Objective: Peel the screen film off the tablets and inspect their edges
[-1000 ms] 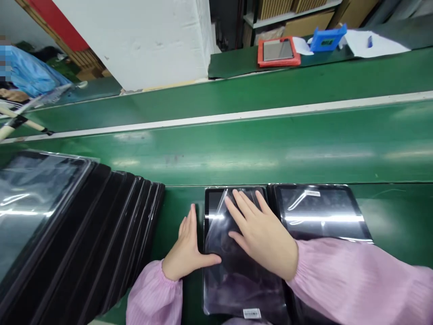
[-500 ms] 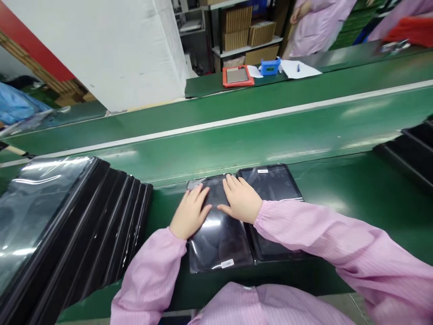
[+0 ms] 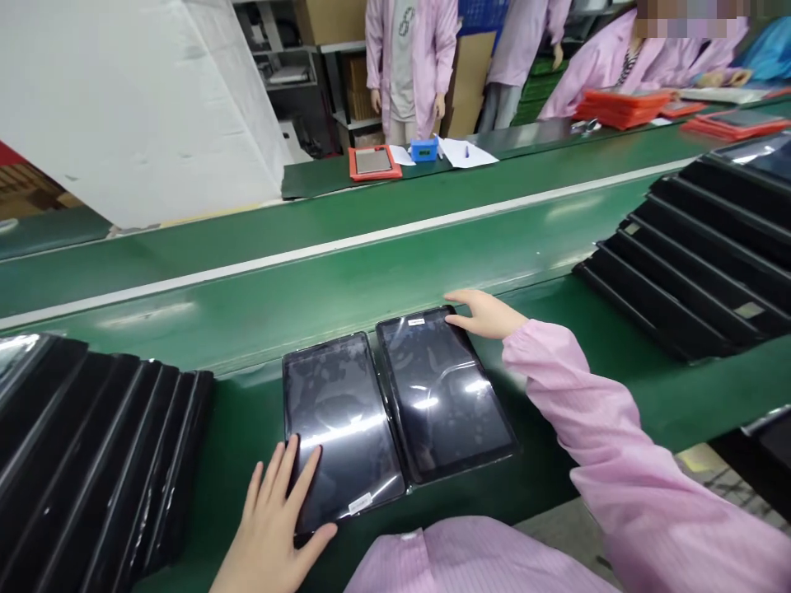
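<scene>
Two dark glossy tablets in clear plastic film lie side by side on the green conveyor belt (image 3: pixel 395 272). The left tablet (image 3: pixel 339 428) has a small white label near its lower edge. My left hand (image 3: pixel 272 519) rests with spread fingertips on that tablet's lower left part. The right tablet (image 3: pixel 442 395) sits slightly farther away and is tilted, its long edge beside the first. My right hand (image 3: pixel 485 315) is at its far right corner, with the fingers touching the edge and holding nothing.
Leaning rows of black tablets stand on the belt at left (image 3: pixel 92 469) and right (image 3: pixel 692 255). Beyond the belt are a white pillar (image 3: pixel 129 107), several co-workers in pink smocks (image 3: pixel 401 70), red trays (image 3: pixel 624 107), a blue box (image 3: pixel 423 149) and papers (image 3: pixel 463 152).
My hands have moved apart from the middle of the tablets, the left to the near edge and the right to the far corner. The view has swung right, showing the right-hand row.
</scene>
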{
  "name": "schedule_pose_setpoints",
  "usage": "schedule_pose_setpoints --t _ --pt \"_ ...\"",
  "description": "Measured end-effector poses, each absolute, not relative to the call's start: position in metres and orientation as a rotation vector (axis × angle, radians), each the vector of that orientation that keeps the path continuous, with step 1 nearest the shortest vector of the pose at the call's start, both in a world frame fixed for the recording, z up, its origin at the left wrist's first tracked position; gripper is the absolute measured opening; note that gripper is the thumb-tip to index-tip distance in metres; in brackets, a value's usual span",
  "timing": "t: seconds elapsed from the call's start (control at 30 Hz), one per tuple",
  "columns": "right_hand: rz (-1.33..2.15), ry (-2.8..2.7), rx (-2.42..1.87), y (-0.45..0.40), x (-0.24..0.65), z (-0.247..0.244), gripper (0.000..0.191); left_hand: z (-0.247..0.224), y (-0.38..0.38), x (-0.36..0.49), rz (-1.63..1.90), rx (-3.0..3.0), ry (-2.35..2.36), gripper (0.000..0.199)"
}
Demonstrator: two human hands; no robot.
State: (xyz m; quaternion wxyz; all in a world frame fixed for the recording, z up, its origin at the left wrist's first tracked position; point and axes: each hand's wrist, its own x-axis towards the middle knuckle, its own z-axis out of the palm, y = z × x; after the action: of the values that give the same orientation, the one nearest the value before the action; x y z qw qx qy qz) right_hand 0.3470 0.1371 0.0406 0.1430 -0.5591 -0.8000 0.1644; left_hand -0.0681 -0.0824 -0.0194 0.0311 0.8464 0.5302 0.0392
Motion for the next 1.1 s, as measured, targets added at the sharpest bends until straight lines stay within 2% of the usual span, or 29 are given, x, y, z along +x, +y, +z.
schedule_pose_setpoints --t 0.23,0.4,0.67,0.93,1.0,1.1 --pt "0.679 -2.311 -1.503 0.163 0.357 0.035 0.031 0.016 -0.071 -0.027 0.140 2.480 1.665 0.079" --pt "0.813 -2.340 -1.370 0.164 0.357 0.049 0.020 0.011 -0.055 0.041 0.264 2.319 1.649 0.081" --pt "1.353 -2.188 -1.251 0.169 0.383 0.058 0.025 -0.001 -0.037 0.060 0.262 2.161 1.588 0.080" --pt "1.504 -1.966 -1.281 0.181 0.386 0.042 0.028 0.014 -0.031 0.049 0.134 2.093 1.415 0.103" --pt "1.537 -1.898 -1.297 0.182 0.387 0.038 0.029 0.014 -0.030 0.045 0.143 2.088 1.380 0.093" --pt "1.589 -1.788 -1.299 0.185 0.388 0.032 0.028 0.010 -0.029 0.042 0.194 2.092 1.402 0.065"
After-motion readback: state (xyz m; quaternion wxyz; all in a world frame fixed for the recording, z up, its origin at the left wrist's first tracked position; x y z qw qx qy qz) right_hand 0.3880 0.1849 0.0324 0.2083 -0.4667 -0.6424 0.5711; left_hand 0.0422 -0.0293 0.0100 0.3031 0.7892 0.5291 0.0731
